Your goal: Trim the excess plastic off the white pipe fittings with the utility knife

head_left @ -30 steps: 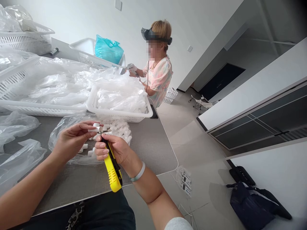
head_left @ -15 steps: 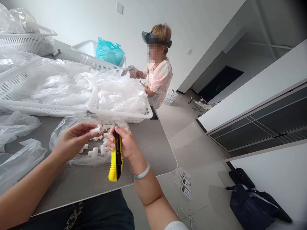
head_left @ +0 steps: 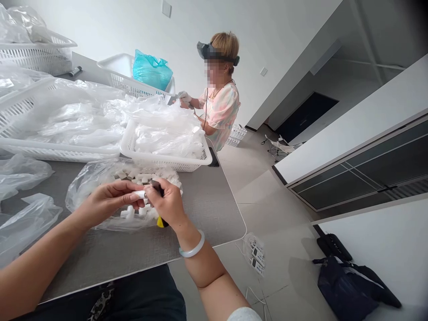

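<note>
White plastic piece [head_left: 140,194] pinched tight in the left hand [head_left: 109,200], right at the fingertips, and the right hand [head_left: 168,204] is clenched around a yellow utility knife [head_left: 161,222], so 2 hands meet over the work. A steady pinch, fingers clear of the blade! Below sits a clear bag [head_left: 85,200] of white pieces [head_left: 147,176] on the grey desk [head_left: 214,209], a white basket [head_left: 163,164] beyond, a co-worker [head_left: 219,107] at upper centre, and tiled floor [head_left: 267,200] to the right.
</note>
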Tool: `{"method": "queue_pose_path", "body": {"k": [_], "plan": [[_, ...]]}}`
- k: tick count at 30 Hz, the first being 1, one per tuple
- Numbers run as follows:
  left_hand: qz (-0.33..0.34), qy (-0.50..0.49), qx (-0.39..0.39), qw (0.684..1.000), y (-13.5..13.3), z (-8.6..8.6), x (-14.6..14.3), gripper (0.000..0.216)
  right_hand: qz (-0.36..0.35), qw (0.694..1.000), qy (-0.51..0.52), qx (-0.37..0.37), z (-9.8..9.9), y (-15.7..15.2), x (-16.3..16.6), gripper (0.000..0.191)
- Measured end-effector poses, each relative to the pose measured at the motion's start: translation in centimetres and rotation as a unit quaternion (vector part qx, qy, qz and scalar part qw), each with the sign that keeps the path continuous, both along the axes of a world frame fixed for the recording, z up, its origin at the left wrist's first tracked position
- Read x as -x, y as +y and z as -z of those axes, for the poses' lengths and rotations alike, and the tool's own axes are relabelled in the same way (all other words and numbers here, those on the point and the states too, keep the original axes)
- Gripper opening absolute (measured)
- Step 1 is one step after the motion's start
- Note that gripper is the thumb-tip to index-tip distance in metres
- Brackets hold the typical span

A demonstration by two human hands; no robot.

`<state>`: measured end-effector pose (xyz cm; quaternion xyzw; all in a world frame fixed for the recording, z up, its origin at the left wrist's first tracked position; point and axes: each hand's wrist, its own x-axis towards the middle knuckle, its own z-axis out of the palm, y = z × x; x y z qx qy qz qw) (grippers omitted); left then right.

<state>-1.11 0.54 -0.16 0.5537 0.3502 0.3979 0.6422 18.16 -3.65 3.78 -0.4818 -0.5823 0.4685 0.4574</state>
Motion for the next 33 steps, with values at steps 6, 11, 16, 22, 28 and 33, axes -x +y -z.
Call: {"method": "queue_pose_path", "body": {"k": [6,11,16,22,28,33], "plan": [[-0.056,-0.014,-0.013,0.998,-0.4,-0.7,-0.3,0.029,-0.009,0.998,0.065,0.000,-0.1,0.2,-0.5,0.026],[-0.082,-0.046,-0.012,0.995,-0.5,-1.5,-0.7,0.031,-0.032,0.998,-0.008,0.054,-0.4,-0.2,-0.5,0.018],[-0.095,-0.062,0.001,0.994,0.0,-0.5,-0.1,0.034,-0.027,0.997,-0.006,0.068,-1.2,-0.2,-1.4,0.014],[-0.111,-0.069,0.011,0.991,-0.1,-0.2,-0.2,0.035,-0.028,0.990,-0.130,-0.042,-1.6,-0.6,-2.1,0.027],[-0.104,-0.050,0.002,0.993,-0.3,0.0,-0.5,0.034,-0.027,0.971,-0.224,-0.076,-1.1,-0.7,-1.1,0.041],[-0.109,-0.012,-0.013,0.994,-0.3,0.3,-0.3,0.031,-0.021,0.969,-0.234,-0.080,-0.4,-0.5,-0.5,0.037]]}}
